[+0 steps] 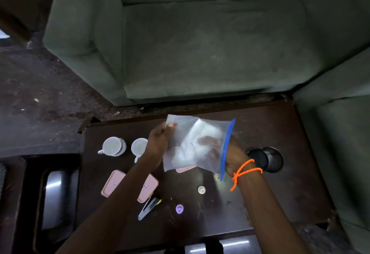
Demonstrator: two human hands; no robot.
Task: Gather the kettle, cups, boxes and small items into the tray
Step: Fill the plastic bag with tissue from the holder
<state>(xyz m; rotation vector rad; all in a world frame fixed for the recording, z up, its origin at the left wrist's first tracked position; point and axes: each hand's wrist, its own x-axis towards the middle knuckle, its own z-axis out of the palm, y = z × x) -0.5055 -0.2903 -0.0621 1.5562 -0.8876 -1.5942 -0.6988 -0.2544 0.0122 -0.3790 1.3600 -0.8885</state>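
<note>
Over the dark table [280, 183] I hold a clear zip bag [192, 143] with a blue seal strip. My left hand [158, 143] pinches its far left corner. My right hand [234, 155] reaches inside through the bag's mouth, its fingers showing through the plastic. Two white cups [113, 146] [139, 146] stand at the left. Two pink boxes [112, 182] [149, 187] lie near my left forearm, and a third pink box [185, 168] peeks from under the bag. The black kettle [266, 158] stands right of my right hand. What the bag holds is unclear.
A metal clip-like tool [148, 208], a purple cap [179, 208] and a small white round item [201, 190] lie on the table's near part. A shiny tray [58, 195] sits lower left, beside the table. A green sofa [200, 43] stands beyond the table's far edge.
</note>
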